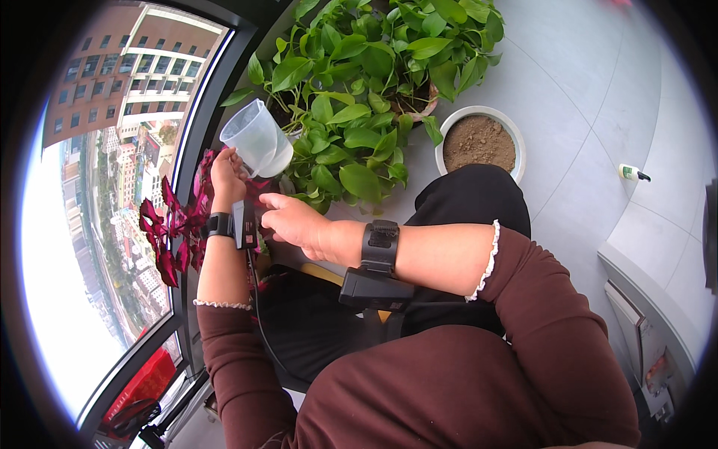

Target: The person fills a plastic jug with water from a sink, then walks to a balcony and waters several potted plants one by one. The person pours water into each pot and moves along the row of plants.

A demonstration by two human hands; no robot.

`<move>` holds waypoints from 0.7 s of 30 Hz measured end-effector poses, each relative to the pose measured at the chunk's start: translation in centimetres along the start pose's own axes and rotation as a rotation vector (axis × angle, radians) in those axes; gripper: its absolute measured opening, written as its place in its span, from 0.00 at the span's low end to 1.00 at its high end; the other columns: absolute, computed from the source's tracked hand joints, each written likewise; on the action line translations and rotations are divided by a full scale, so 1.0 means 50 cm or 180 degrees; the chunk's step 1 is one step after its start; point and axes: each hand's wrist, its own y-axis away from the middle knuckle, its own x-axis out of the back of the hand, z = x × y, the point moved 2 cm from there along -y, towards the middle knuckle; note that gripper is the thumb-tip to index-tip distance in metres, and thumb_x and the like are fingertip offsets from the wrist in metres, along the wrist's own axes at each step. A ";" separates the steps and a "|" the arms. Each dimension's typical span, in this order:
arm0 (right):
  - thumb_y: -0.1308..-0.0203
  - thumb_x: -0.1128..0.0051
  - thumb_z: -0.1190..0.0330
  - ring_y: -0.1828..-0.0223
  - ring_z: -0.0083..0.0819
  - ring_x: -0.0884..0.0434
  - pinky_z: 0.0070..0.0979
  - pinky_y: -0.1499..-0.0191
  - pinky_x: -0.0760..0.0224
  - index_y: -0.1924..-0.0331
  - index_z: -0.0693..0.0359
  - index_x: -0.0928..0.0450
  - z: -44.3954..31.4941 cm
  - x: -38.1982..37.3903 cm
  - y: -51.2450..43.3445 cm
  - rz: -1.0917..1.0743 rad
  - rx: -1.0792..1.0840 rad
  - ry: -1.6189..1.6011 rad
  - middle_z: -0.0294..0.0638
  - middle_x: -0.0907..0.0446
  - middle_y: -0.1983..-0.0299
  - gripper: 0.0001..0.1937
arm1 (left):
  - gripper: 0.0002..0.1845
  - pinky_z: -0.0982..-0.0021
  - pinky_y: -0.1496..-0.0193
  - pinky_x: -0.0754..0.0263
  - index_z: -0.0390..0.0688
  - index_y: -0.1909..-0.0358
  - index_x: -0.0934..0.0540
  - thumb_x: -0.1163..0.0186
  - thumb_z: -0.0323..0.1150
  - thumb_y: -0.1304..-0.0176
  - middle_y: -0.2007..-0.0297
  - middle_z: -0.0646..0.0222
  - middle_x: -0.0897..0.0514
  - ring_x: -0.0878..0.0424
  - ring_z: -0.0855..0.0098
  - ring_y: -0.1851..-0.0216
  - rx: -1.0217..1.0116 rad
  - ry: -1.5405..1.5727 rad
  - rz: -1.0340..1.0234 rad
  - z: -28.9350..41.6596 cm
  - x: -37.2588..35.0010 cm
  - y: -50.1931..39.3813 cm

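Observation:
My left hand (227, 175) is closed at the side of a translucent plastic jug (257, 140), which it holds up tilted near the window. The handle is hidden behind my fingers. A small amount of clear liquid seems to lie in the jug, though I cannot tell for sure. My right hand (297, 225) reaches in from the right with its fingers apart, holding nothing. Below the jug, dark pink leaves of a coleus-like plant (179, 230) spread around my left wrist. Whether my right fingertips touch those leaves, I cannot tell.
Leafy green pothos plants (359, 140) in pots stand just beyond my hands. A white round pot (521, 149) of dry brown soil (477, 140) sits by my knee. Farther right, a small bottle (629, 172) with a black top is on the tiled floor. A window frame (216, 95) borders the left.

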 end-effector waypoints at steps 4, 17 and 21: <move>0.46 0.56 0.70 0.48 0.27 0.32 0.27 0.48 0.37 0.36 0.62 0.47 0.005 -0.001 -0.005 0.0034 -0.0004 0.0024 0.42 0.37 0.41 0.30 | 0.13 0.78 0.84 0.56 0.49 0.84 0.36 0.47 0.35 0.44 0.88 0.81 0.40 0.50 0.82 0.88 0.0009 -0.0147 0.0028 -0.001 0.000 -0.008; 0.46 0.57 0.71 0.52 0.24 0.31 0.25 0.51 0.37 0.38 0.61 0.43 0.016 0.000 -0.015 -0.0032 0.0020 -0.0061 0.37 0.30 0.50 0.28 | 0.13 0.78 0.84 0.56 0.49 0.84 0.35 0.48 0.34 0.43 0.87 0.81 0.39 0.49 0.82 0.87 0.0023 -0.0309 0.0060 0.002 -0.007 -0.014; 0.46 0.58 0.71 0.52 0.24 0.31 0.25 0.50 0.37 0.37 0.61 0.45 0.012 0.000 -0.011 -0.0021 -0.0011 -0.0012 0.37 0.31 0.48 0.29 | 0.13 0.78 0.84 0.56 0.48 0.84 0.35 0.48 0.34 0.43 0.88 0.80 0.39 0.50 0.82 0.88 0.0045 -0.0374 0.0022 0.006 -0.005 -0.011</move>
